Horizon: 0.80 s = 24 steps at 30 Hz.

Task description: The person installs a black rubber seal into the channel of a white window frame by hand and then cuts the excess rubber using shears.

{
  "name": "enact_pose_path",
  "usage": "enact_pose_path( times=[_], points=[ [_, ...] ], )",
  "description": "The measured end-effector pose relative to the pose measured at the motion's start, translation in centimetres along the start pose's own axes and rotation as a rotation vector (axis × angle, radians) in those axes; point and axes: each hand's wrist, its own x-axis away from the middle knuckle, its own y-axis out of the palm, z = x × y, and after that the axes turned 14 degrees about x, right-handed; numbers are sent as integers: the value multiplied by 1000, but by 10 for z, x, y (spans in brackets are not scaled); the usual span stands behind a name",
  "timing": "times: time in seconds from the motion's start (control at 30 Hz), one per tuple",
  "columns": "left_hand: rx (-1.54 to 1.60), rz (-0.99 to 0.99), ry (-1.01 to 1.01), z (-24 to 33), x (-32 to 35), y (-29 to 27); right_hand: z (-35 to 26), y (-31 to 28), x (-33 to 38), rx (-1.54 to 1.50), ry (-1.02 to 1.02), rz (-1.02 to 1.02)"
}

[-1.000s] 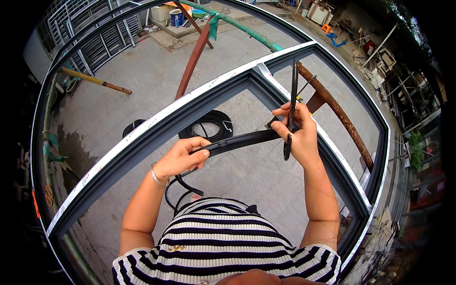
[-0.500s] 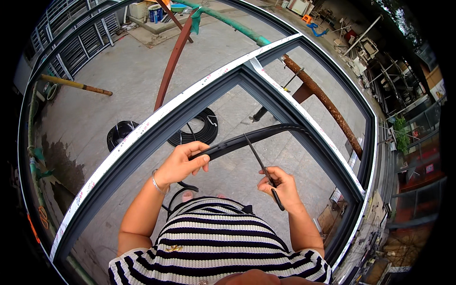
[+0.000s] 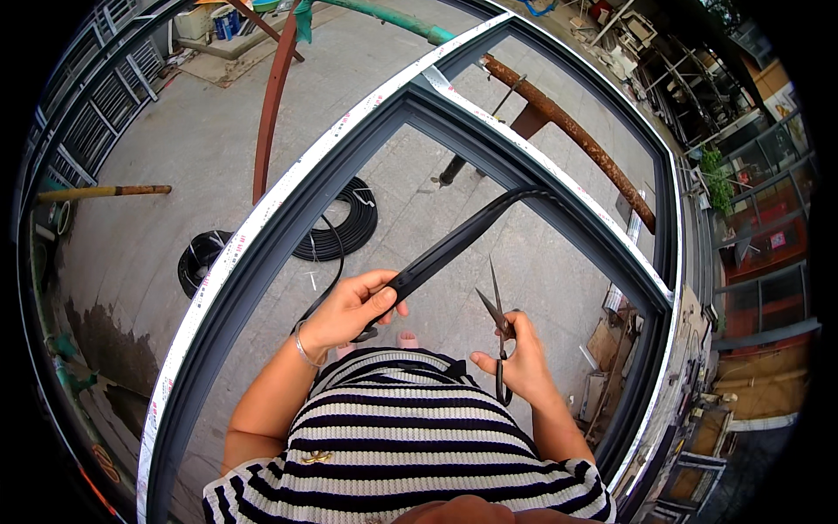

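A black rubber sealing strip (image 3: 449, 251) is pinched between the thumb and fingers of my left hand (image 3: 360, 304). From there the strip slants up to the right and bends over the inner edge of the dark window frame (image 3: 576, 229). My right hand (image 3: 522, 356) grips a pair of scissors (image 3: 499, 320) by the handles. Their blades are spread apart and point upward, below the strip and not touching it. Another length of black strip (image 3: 339, 262) hangs near my left hand toward a coil on the floor.
White film with printed marks (image 3: 301, 162) covers the frame's bars around me. Two black coils lie on the floor, a large one (image 3: 358, 231) and a smaller one (image 3: 194, 278). Beyond are a rusty pipe (image 3: 580, 140), a red-brown bar (image 3: 278, 113) and a green pipe (image 3: 384, 13).
The scissors have moved down from the strip, and their blades have spread apart. My left hand has shifted slightly right and down, and the strip now slopes more steeply. The view has shifted.
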Motion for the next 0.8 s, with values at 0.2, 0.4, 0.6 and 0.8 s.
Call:
enact_pose_path(
  times=[0.2,0.4,0.6,0.8],
  points=[
    [4,-4,28,-14,-2,7,-32,15,-2,131,-111,46],
    [-13,6,58,-18,0,10,-56,27,2,142,-94,76],
    [-7,46,52,-22,3,7,-75,35,4,152,-69,85],
    [-27,51,67,-24,1,7,-81,41,7,227,-34,148]
  ],
)
